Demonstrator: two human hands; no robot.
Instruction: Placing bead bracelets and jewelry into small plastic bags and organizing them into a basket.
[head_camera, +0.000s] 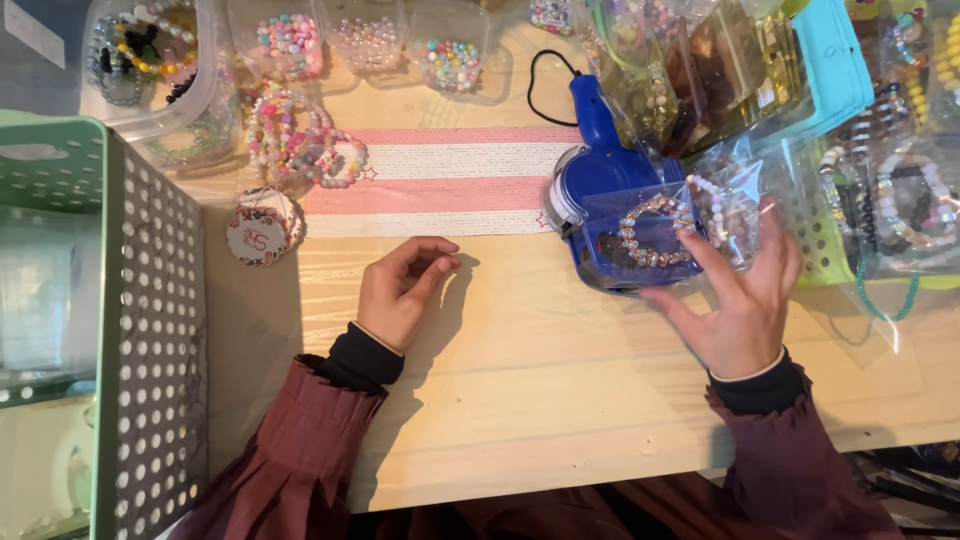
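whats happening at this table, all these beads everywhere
A person sits at a wooden table crowded with bead bracelets and clear tubs of beads. Their right hand presses flat on a clear plastic bag holding a beaded bracelet, which lies over a blue handheld tool. The left hand rests loosely curled on the bare wood, holding nothing. A pink and white striped sheet lies beyond it, and a green perforated basket stands on the left.

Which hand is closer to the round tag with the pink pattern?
Left. The left hand rests just right of the round tag; the right hand is far across the table, touching a clear bag.
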